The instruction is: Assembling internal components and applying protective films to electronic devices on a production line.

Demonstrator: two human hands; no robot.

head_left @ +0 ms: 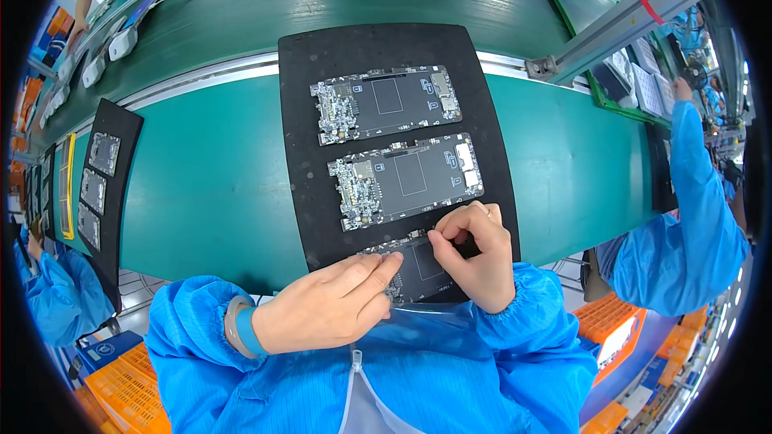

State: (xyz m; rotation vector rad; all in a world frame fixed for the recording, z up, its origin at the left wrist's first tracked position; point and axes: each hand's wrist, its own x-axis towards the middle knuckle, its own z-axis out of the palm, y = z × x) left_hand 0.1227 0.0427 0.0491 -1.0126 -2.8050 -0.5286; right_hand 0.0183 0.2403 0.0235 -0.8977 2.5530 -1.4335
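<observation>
Circuit board [424, 267] lies at the near end of a black mat [366, 42], partly covered by both hands. Left hand [322, 305]: fingers extended and together, fingertips at the component-filled left end of the board; the thumb is hidden, and whether this hand grips cannot be determined. A teal wristband [250, 331] encircles the left wrist. Right hand [480, 253]: fingers curled, thumb and index finger brought close together at the board's far edge; whether a part sits between them cannot be determined.

Beyond the hands, a middle board [408, 181] and a far board [389, 103] lie on the same mat, roughly parallel. The mat rests on a green surface [217, 185] and extends across a metal rail [233, 72]. To the left, a second black mat [113, 119] carries three smaller-looking boards [93, 190]. To the right, a co-worker's blue sleeve [693, 149] reaches forward. Orange crates [129, 390] stand below, at lower left.
</observation>
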